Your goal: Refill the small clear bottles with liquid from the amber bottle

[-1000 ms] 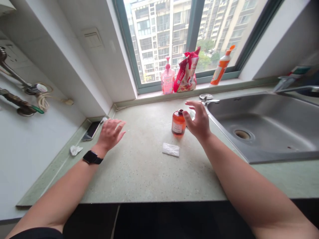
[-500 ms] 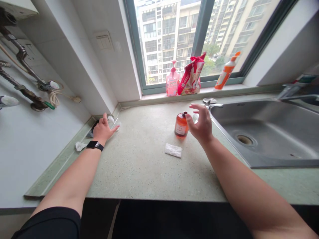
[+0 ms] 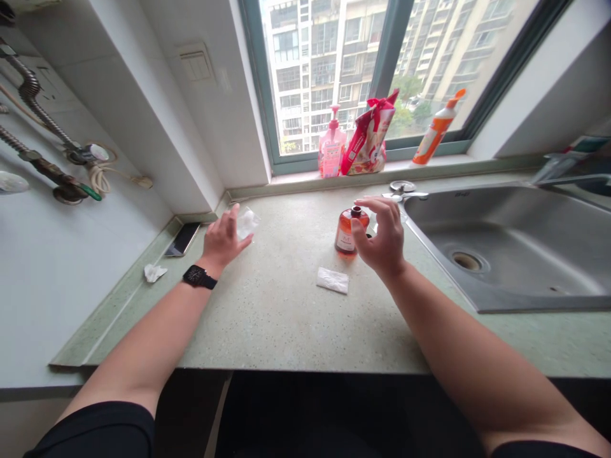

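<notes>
Left of centre on the bench [image 3: 267,305], the left hand [image 3: 221,238], its grip seemingly closed on a clear packet [image 3: 247,224], has moved it nearer the amber bottle [image 3: 345,239] right of centre, where the right hand [image 3: 384,238] curves, fingers parted, contact unclear.

Home kitchen, steel sink [image 3: 515,248], speckled counter [image 3: 286,318], window [image 3: 324,70] facing apartment blocks [image 3: 310,57]

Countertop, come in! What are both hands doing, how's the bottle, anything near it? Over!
Left hand holding clear-and-white item. Right hand curved at amber bottle, touch unclear. Bottle upright, mouth uncovered. Folded white tissue lying in front.
</notes>
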{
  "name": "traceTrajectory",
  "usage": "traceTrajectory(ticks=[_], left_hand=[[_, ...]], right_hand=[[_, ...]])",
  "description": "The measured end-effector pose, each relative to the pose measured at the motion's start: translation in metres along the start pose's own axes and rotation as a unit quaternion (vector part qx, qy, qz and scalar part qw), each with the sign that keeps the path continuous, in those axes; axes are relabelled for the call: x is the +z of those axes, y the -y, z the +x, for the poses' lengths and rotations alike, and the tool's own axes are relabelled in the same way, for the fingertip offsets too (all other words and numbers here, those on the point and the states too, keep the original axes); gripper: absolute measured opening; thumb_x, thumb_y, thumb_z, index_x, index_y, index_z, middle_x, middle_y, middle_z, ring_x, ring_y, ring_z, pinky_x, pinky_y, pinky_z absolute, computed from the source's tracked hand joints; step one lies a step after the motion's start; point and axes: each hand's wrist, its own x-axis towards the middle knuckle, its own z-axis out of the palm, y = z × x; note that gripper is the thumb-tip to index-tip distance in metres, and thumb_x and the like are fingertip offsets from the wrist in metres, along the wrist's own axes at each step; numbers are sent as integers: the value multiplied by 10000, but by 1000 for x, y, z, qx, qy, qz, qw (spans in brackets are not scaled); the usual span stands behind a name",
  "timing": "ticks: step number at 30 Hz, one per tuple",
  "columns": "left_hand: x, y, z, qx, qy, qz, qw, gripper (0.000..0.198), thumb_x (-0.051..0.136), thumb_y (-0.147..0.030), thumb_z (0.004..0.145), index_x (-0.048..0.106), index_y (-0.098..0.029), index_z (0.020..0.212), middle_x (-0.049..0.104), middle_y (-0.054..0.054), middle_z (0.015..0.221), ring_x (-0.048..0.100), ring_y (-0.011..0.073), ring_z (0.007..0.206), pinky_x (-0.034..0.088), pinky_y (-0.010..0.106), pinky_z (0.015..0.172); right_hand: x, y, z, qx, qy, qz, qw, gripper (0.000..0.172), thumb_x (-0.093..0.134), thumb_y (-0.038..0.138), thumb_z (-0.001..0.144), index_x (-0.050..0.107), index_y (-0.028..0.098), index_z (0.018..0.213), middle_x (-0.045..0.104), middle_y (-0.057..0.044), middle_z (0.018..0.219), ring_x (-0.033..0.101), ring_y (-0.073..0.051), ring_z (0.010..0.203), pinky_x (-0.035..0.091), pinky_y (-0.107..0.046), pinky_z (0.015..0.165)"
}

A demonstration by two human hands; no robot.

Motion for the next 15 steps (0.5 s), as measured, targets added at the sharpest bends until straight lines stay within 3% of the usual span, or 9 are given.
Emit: traceTrajectory(ticks=[4, 8, 12, 15], left_hand=[[-9, -48, 1, 90, -58, -61, 992, 821, 713, -503, 959, 334, -153, 1597, 709, 203, 1287, 728, 349, 1044, 584, 473, 885], [-12, -87, -9, 157, -82, -132, 975, 837, 715, -512, 966, 321, -150, 1609, 706, 207, 1326, 726, 336, 1073, 566, 479, 948], [-8, -103, -18, 166, -105, -174, 965, 831, 714, -522, 975, 326, -149, 1608, 713, 200, 1324, 727, 329, 1084, 551, 474, 963], [-6, -106, -20, 175, -91, -195, 961, 783, 700, -521, 987, 364, -154, 1592, 723, 188, 1314, 720, 326, 1080, 539, 481, 970]], right_hand=[[3, 29, -6, -27, 94, 45, 994, 303, 628, 199, 958, 634, 286, 1248, 762, -47, 1040, 707, -270, 1004, 574, -487, 969], [15, 47, -20, 3, 183, 48, 982, 410, 714, 289, 944, 603, 245, 1337, 761, -78, 1107, 700, -288, 1041, 568, -486, 962], [29, 49, -35, 28, 236, 40, 971, 340, 785, 428, 914, 673, 235, 1170, 737, -81, 1051, 685, -285, 991, 561, -457, 900], [35, 49, -40, 30, 237, 35, 970, 289, 802, 460, 901, 680, 241, 1045, 714, -68, 992, 663, -268, 937, 547, -434, 864]])
